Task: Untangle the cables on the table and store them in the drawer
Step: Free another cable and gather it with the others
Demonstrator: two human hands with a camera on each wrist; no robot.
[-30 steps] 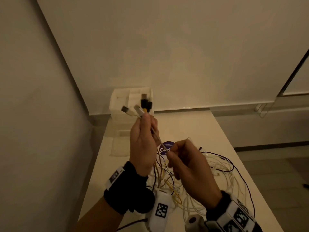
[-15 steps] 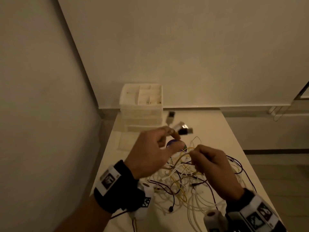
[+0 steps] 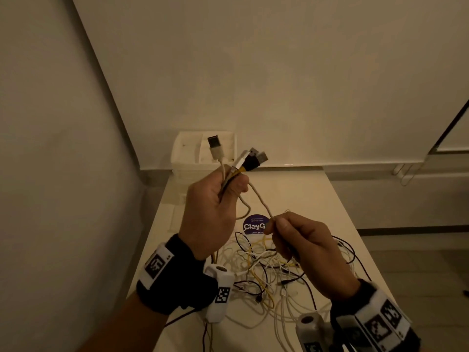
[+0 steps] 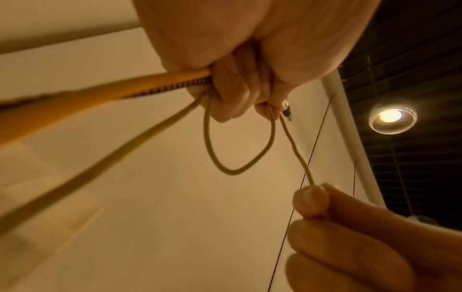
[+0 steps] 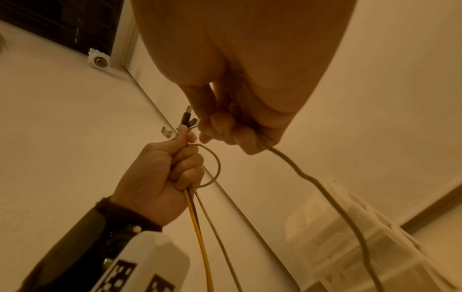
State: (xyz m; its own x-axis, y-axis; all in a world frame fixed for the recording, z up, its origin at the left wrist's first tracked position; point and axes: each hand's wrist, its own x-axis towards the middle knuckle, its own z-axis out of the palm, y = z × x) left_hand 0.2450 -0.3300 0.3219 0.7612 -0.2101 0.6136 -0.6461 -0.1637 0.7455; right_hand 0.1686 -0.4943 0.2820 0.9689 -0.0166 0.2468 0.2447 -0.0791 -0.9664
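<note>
Both hands are up above the table [image 3: 299,189], over the cable tangle [image 3: 269,270]. Left hand [image 3: 210,207] is fisted round a bundle of cable ends, fingers curled tight; the USB plugs [image 3: 250,158] stick out above the fist, one white-bodied plug upright, the others fanned toward the right. From the left wrist view a yellow cable [image 4: 125,87] and a black-and-yellow braided one leave the fist together, plus a beige cable [image 3: 258,199] that makes a small loop just beside the left hand's fingers [image 4: 232,98] and then runs on to the right hand [image 3: 304,242]. Right hand pinches that beige cable between thumb and forefinger, other fingers curled in; it sits lower than the left hand and closer to the tangle, not touching it as far as I can tell. The stretch between the two hands looks slightly wavy, not taut. In the right wrist view the beige cable hangs below the right hand. The tangle lies on the table under and in front of both hands: white, yellow and black cables crossing each other, loops spreading toward the table's right edge. A round purple sticker [image 3: 253,224] sits on the table just beyond the tangle. The white drawer unit [image 3: 187,153] stands at the table's far left corner, against the wall, well apart from the tangle; top tray compartments visible, contents too dim to tell.
</note>
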